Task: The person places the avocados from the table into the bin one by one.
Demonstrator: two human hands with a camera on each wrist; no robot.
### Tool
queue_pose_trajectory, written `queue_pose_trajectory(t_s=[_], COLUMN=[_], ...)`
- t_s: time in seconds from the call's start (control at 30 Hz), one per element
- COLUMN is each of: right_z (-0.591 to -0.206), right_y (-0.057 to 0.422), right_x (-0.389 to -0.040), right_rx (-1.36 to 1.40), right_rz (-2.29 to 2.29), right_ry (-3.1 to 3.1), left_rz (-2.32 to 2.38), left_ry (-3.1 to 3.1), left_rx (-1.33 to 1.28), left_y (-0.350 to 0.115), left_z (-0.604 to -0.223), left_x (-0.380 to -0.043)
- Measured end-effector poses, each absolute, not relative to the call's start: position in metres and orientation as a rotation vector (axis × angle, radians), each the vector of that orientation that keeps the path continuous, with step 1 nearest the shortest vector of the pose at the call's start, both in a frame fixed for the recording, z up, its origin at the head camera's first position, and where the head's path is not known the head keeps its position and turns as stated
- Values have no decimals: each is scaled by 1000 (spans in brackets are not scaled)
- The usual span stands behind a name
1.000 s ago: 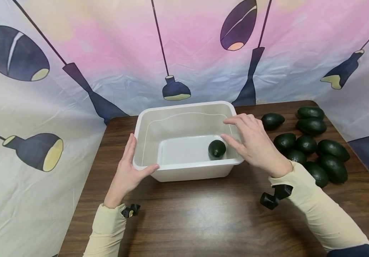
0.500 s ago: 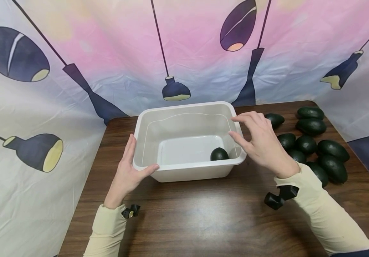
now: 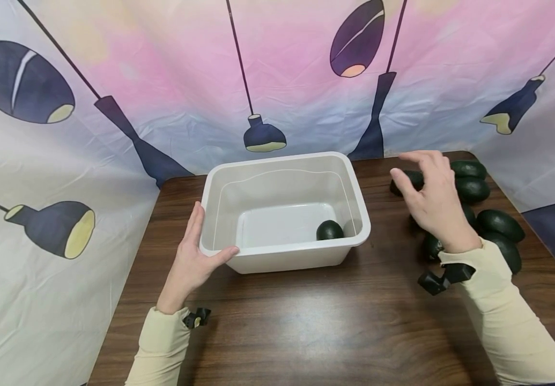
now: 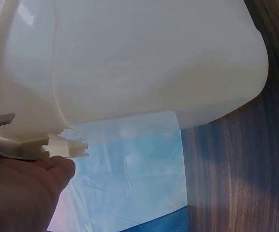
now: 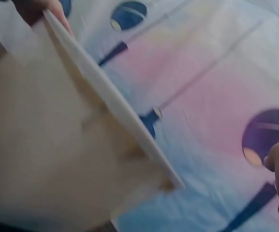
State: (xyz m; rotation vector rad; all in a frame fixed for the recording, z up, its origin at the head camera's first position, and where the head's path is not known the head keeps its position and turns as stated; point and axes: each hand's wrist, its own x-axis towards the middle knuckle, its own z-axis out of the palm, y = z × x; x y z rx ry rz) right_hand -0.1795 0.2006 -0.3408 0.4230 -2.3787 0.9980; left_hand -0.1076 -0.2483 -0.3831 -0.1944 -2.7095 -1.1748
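Note:
A white plastic bin (image 3: 277, 248) stands in the middle of the table in the head view. One dark green avocado (image 3: 329, 230) lies inside, near its front right corner. My left hand (image 3: 191, 262) touches the bin's front left corner, fingers straight along the outer side and thumb laid on the rim. The left wrist view shows that hand (image 4: 23, 188) beside the bin wall (image 4: 144, 63). Over the loose avocados at right, my right hand (image 3: 434, 201) hovers with fingers spread and nothing held. Just behind its thumb lies a single avocado (image 3: 405, 182).
Several avocados (image 3: 501, 225) are grouped on the right of the brown wooden table (image 3: 296, 327), some partly hidden by my right hand and wrist. Two more, including a far avocado (image 3: 467, 169), lie near the back right corner. A printed cloth (image 3: 161, 80) hangs behind the table.
My right hand has left the bin's right side and moved right, over the avocados. The avocado in the bin has rolled slightly forward and settled. My left hand has stayed in place.

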Motion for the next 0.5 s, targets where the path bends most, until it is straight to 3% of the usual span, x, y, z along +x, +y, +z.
queue_pose_trajectory(t_s=[0.5], right_z=[-378], right_y=[246], right_x=[-203], right_rx=[87], right_rz=[862], right_ry=[-2744], left_rz=[-1198], left_ry=[-2700], left_rx=[-193], left_y=[-247], left_z=[-382], left_x=[-108])
